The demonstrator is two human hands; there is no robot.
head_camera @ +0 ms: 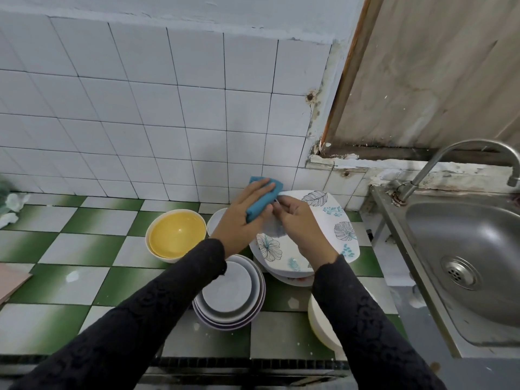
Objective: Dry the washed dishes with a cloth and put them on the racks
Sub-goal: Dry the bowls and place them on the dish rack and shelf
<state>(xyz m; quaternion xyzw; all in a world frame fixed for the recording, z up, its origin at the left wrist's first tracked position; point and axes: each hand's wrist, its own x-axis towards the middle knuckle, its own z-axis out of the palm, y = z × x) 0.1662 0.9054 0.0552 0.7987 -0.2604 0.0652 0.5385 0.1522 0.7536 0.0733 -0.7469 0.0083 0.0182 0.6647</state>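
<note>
Black sleeves (157, 319) are seen nearest the lens, reaching forward over the counter (84, 249).

At their ends, a leaf-patterned plate (337, 220) is held tilted above a stack of plates (291, 275). Its far rim is gripped by the curled fingers of the right hand (305, 232). Whether its near edge is borne by the stack cannot be told, since the wrist covers it. A folded blue cloth (263, 199) is clasped in the left hand (243, 220), with the fingers laid over it and the thumb apparently beneath, and it is pressed to the plate's upper left edge.

Drying is judged to be in hand, and no rack is to be seen.

A slip is the chief risk. The plate is probably wet and is held at one rim only, so a firm wipe could lever it out of the fingers. It would then be dropped onto the stack beneath and both could be chipped.

Nested bowls (228, 294) lie just beside the left forearm, and a yellow bowl (176, 235) and a white bowl (320, 322) stand close by. Any of these could be knocked by a swung elbow.

To the right, the sink (478, 240) and tap (428, 168) could be struck if the plate were carried that way.
</note>
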